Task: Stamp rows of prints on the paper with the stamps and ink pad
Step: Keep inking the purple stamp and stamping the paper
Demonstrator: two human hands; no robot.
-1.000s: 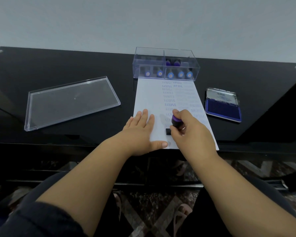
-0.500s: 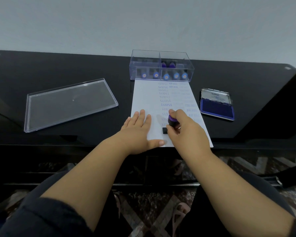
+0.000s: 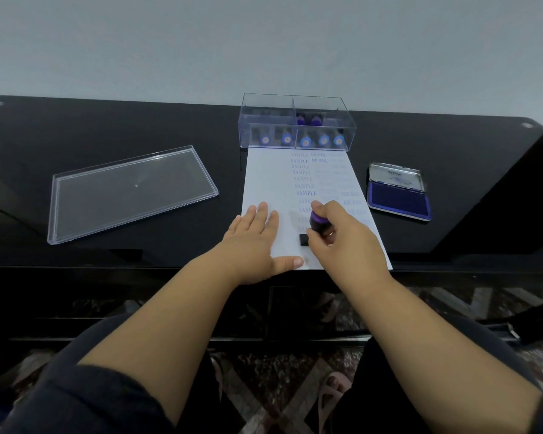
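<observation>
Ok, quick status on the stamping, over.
Left hand flat on the paper. Right hand grips the stamp, pressed at the SAMPLE column's foot. Ink pad open, nothing in the way.

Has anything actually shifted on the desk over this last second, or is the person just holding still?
Almost nothing shifted. The right hand still grips the purple stamp, pressed on the paper at the same low spot. The left hand stays flat, holding the sheet. Ink pad, stamp box and clear lid are unmoved; only the camera drifted.
</observation>
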